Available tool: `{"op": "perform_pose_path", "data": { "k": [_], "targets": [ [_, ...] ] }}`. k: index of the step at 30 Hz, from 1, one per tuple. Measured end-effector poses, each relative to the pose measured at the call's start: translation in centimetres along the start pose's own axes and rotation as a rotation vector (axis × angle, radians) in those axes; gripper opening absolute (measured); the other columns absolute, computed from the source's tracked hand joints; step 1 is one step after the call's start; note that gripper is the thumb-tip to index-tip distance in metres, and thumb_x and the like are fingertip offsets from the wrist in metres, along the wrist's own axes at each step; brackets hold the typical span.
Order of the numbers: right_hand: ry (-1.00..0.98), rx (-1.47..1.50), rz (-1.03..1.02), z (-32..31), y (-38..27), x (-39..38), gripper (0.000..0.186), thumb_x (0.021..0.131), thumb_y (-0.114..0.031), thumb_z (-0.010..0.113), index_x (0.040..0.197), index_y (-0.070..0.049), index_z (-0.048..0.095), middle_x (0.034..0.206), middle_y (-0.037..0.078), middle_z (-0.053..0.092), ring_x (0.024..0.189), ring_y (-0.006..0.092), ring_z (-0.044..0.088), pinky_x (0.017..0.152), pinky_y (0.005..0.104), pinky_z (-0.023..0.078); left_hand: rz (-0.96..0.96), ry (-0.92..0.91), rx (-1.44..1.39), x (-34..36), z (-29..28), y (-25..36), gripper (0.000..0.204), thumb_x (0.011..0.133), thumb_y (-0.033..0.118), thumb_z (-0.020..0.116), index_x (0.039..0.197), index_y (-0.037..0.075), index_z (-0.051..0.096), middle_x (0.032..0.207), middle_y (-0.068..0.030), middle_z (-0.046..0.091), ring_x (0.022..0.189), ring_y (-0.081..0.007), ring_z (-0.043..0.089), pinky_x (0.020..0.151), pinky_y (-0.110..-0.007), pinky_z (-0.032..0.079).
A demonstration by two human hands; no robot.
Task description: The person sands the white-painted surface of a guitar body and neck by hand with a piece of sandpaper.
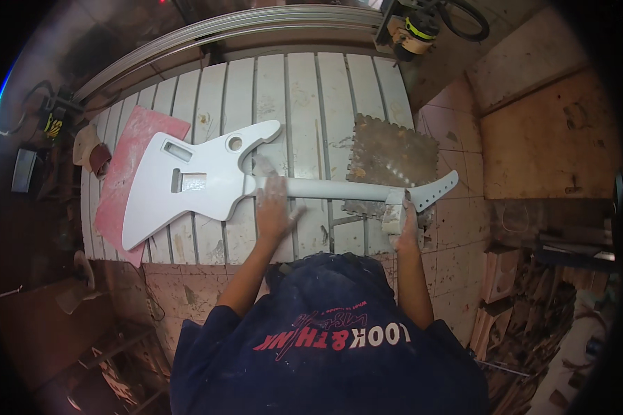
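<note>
Dark blue shirt (325, 377) lies nearest us, below both hands; on it we see bold white and red lettering (333, 339) and a thinner red script (331, 320). Left hand (273, 206) rests spread on the white guitar (218, 187), across the neck (332, 187) near the body, thumb apart from fingers. Right hand (408, 228) grips a pale pad (393, 216) against the neck beside the headstock (436, 193); we cannot tell its material. Guitar body: left of the left hand, partly over a pink sheet (152, 120). Beyond the right hand: brown mat (394, 149) with notched edges, on the slatted table (303, 97).
</note>
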State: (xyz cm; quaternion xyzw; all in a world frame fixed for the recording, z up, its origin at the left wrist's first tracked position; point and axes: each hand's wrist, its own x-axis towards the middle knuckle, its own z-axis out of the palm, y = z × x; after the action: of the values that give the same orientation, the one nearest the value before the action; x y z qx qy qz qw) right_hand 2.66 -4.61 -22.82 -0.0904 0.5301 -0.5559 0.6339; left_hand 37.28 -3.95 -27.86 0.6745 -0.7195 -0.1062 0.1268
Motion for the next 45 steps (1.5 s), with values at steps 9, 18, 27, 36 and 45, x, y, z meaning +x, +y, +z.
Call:
{"op": "perform_pose_path", "data": {
  "k": [9, 18, 27, 36, 45],
  "targets": [
    [0.157, -1.594, -1.2, 1.5, 3.0, 1.6, 0.034, 0.088, -0.012, 0.076, 0.119, -0.003, 0.065, 0.115, 0.013, 0.07, 0.098, 0.0316, 0.068, 0.089, 0.042, 0.054, 0.272, -0.053, -0.017, 2.5, 0.8, 6.7, 0.112, 0.083, 0.077, 0.062, 0.155, -0.005, 0.037, 0.156, -0.0286, 0.041, 0.148, -0.0493, 0.031, 0.124, -0.06, 0.019],
    [0.253, -1.817, -0.953, -4.9, -3.5, 5.8, 0.053, 0.084, -0.026, 0.079, 0.135, -0.02, 0.066, 0.121, 0.019, 0.062, 0.114, 0.0394, 0.059, 0.098, 0.0533, 0.046, 0.354, 0.006, -0.031, 6.7, 0.9, 5.4, 0.074, 0.077, 0.068, 0.075, 0.117, 0.006, 0.069, 0.108, -0.0128, 0.064, 0.1, -0.0303, 0.061, 0.087, -0.044, 0.051],
    [0.436, -1.723, -0.942, -12.3, -7.1, 10.1, 0.052, 0.087, -0.023, 0.076, 0.136, -0.015, 0.063, 0.132, 0.018, 0.062, 0.129, 0.0399, 0.053, 0.11, 0.0566, 0.039, 0.36, 0.1, -0.014, 6.5, 2.0, 5.3, 0.075, 0.077, 0.069, 0.073, 0.117, 0.006, 0.069, 0.107, -0.0105, 0.065, 0.099, -0.0287, 0.062, 0.086, -0.043, 0.05],
    [0.06, -1.906, -0.91, -5.8, -3.5, 3.4, 0.048, 0.086, -0.023, 0.075, 0.132, -0.013, 0.063, 0.126, 0.02, 0.062, 0.12, 0.0409, 0.057, 0.102, 0.0564, 0.044, 0.339, 0.123, 0.019, 6.2, 2.6, 4.1, 0.078, 0.074, 0.071, 0.075, 0.116, 0.006, 0.07, 0.112, -0.0107, 0.067, 0.104, -0.0291, 0.063, 0.089, -0.043, 0.051],
    [0.191, -1.84, -1.21, -9.3, -5.2, 6.8, 0.042, 0.088, -0.021, 0.072, 0.128, -0.011, 0.065, 0.123, 0.021, 0.063, 0.115, 0.0407, 0.059, 0.099, 0.0536, 0.047, 0.361, 0.146, -0.045, 6.1, 2.9, 4.0, 0.074, 0.074, 0.067, 0.078, 0.115, 0.006, 0.068, 0.11, -0.0112, 0.066, 0.103, -0.0299, 0.063, 0.09, -0.043, 0.051]
  ]
}}
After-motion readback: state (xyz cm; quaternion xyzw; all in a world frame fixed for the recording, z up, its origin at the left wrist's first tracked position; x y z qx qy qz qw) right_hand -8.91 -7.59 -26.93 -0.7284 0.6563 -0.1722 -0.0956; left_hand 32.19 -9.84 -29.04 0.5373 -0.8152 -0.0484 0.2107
